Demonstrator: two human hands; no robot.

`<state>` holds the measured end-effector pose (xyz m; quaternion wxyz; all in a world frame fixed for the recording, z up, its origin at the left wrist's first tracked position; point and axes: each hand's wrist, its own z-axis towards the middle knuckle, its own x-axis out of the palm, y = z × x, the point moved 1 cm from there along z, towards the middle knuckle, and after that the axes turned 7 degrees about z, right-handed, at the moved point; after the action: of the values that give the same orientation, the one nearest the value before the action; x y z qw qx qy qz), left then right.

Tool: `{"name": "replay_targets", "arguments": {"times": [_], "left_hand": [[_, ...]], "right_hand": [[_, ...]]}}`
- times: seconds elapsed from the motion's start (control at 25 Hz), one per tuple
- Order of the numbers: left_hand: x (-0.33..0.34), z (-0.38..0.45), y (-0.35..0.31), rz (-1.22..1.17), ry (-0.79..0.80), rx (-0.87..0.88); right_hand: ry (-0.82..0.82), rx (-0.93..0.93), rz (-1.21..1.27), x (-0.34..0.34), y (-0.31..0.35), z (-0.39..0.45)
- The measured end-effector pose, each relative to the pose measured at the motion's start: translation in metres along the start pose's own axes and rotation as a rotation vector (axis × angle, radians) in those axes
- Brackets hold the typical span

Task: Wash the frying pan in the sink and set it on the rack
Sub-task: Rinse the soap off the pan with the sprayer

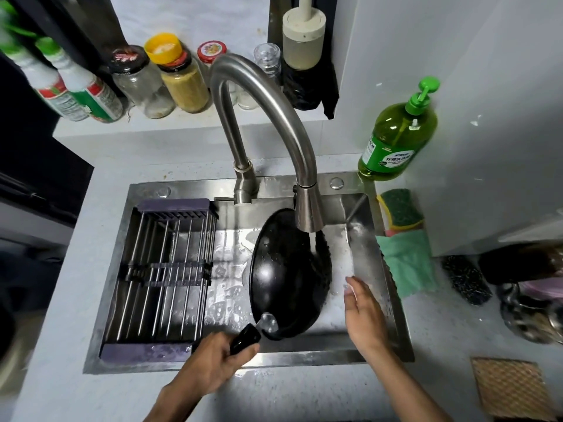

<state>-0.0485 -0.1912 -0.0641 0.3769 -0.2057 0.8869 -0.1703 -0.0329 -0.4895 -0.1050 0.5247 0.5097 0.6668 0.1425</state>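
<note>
A black frying pan (283, 278) is tilted on its side in the steel sink (359, 254), under the faucet head (307, 208), with water running onto it. My left hand (219, 360) grips the pan's black handle (245, 338) at the sink's front edge. To the right of the pan, my right hand (362, 312) is held above the sink with its fingers straight, holding nothing and apart from the pan. The wire drying rack (164, 275) spans the left half of the sink and holds nothing.
A green dish soap bottle (396, 132) stands at the back right. A sponge (402, 208) and a green cloth (408, 263) lie along the sink's right rim. Jars and bottles (170, 80) line the ledge behind the faucet. A woven mat (511, 388) lies front right.
</note>
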Motion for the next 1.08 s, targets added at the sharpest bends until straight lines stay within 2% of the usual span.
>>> {"name": "replay_targets", "arguments": {"times": [0.08, 0.16, 0.28, 0.4, 0.52, 0.56, 0.64, 0.72, 0.8, 0.88, 0.92, 1.0, 1.08], "left_hand": [[0.003, 0.003, -0.018, -0.102, 0.042, 0.017], [0.007, 0.007, -0.033, -0.228, 0.084, 0.032], [0.011, 0.013, -0.048, -0.371, 0.155, 0.037], [0.016, 0.017, -0.055, -0.400, 0.222, 0.046], [0.018, 0.020, -0.055, -0.388, 0.222, 0.031], [0.019, 0.019, -0.054, -0.378, 0.217, 0.032], [0.020, 0.014, -0.055, -0.375, 0.195, 0.029], [0.021, 0.011, -0.053, -0.373, 0.168, 0.021], [0.022, 0.010, -0.051, -0.411, 0.122, -0.005], [0.025, 0.007, -0.043, -0.413, 0.111, -0.024], [0.025, 0.005, -0.037, -0.433, 0.104, -0.032], [0.022, -0.005, -0.026, -0.485, 0.095, -0.002], [0.021, -0.014, -0.017, -0.593, 0.156, 0.017]], "right_hand": [[0.000, 0.074, 0.222, 0.015, 0.026, -0.004], [0.015, 0.030, 0.323, 0.033, 0.050, -0.011], [-0.092, -0.126, 0.206, 0.041, 0.059, -0.005], [-0.147, -0.066, 0.122, 0.035, 0.059, 0.007], [-0.031, -0.367, -0.113, 0.042, 0.074, 0.009], [-0.003, -0.326, -0.082, 0.040, 0.080, 0.017], [-0.020, -0.112, -0.030, 0.032, 0.093, 0.037], [0.045, -0.132, -0.070, 0.040, 0.113, 0.030], [0.207, -0.241, -0.172, 0.052, 0.135, 0.027], [0.283, -0.046, -0.016, 0.040, 0.158, 0.043], [0.247, 0.104, 0.103, 0.030, 0.162, 0.058], [0.273, 0.190, 0.133, 0.016, 0.158, 0.089], [0.299, 0.218, 0.110, 0.013, 0.131, 0.105]]}}
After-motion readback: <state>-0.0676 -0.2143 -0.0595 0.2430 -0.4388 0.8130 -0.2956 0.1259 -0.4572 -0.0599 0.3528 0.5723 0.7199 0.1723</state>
